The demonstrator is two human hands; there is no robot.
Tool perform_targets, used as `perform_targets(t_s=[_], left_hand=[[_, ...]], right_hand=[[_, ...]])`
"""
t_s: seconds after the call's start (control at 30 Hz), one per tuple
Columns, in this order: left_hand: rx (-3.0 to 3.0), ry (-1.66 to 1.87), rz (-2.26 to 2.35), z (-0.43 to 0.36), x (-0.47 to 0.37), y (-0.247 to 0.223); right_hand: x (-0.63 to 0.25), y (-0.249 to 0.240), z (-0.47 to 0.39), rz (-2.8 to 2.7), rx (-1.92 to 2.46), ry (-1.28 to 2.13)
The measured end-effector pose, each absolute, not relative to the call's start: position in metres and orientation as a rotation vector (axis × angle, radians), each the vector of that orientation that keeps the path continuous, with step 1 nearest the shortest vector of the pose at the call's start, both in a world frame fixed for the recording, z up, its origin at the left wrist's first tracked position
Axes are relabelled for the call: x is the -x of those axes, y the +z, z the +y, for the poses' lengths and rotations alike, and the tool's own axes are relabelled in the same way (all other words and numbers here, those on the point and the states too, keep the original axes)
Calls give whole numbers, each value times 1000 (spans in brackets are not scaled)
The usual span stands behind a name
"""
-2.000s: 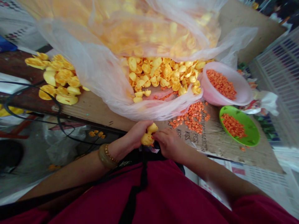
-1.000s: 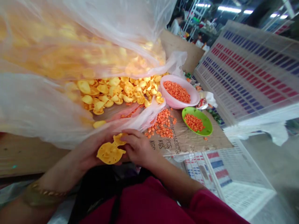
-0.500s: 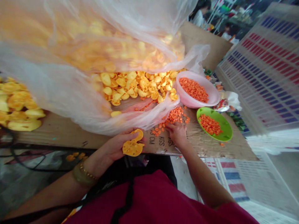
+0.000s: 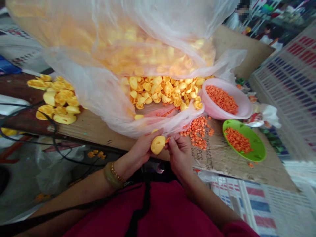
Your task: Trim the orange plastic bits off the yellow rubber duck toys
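Note:
My left hand point(image 4: 142, 148) is closed around a yellow plastic duck half point(image 4: 158, 144), its smooth rounded outside turned up toward me. Between the thumb and fingertips of my right hand point(image 4: 180, 153) is a small orange plastic piece point(image 4: 167, 140), right at the duck half's right edge. Whether the piece is touching or inside the shell cannot be made out. Both hands are close together over the front edge of the cardboard point(image 4: 116, 140). Just right of them lie loose orange pieces point(image 4: 198, 130) on the cardboard.
A clear plastic bag point(image 4: 98, 89) spills many yellow shells point(image 4: 158, 87) toward me. More yellow shells point(image 4: 60, 98) are heaped at left. A pink bowl point(image 4: 243, 103) and a green dish point(image 4: 259, 151) hold orange pieces. Plastic crates point(image 4: 283, 75) stand at right; black cables point(image 4: 37, 141) hang at left.
My right hand has come from the orange pile to the duck half with an orange piece. The left hand has turned the duck half smooth side up. The view has shifted left.

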State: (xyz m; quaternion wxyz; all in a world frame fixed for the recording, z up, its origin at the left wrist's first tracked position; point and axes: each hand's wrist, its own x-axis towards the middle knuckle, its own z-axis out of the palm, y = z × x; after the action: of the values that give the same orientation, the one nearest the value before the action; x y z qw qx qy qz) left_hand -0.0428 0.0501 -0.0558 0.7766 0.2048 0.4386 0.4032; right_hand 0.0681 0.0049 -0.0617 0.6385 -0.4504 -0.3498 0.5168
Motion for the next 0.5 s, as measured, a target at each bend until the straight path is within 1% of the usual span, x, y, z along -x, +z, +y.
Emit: perform_targets(t_s=[0.17, 0.27, 0.4, 0.5], left_hand=[[-429, 1030, 1050, 49, 44, -52], [-450, 1025, 1080, 47, 46, -56], [-419, 1057, 1154, 45, 46, -61], [-394, 973, 1059, 46, 49, -63]], right_hand=[[-71, -68, 8, -828, 1116, 1109], [-79, -64, 8, -986, 1161, 978], [-83, -62, 10, -1261, 1180, 896], [-84, -65, 12, -1400, 1158, 827]])
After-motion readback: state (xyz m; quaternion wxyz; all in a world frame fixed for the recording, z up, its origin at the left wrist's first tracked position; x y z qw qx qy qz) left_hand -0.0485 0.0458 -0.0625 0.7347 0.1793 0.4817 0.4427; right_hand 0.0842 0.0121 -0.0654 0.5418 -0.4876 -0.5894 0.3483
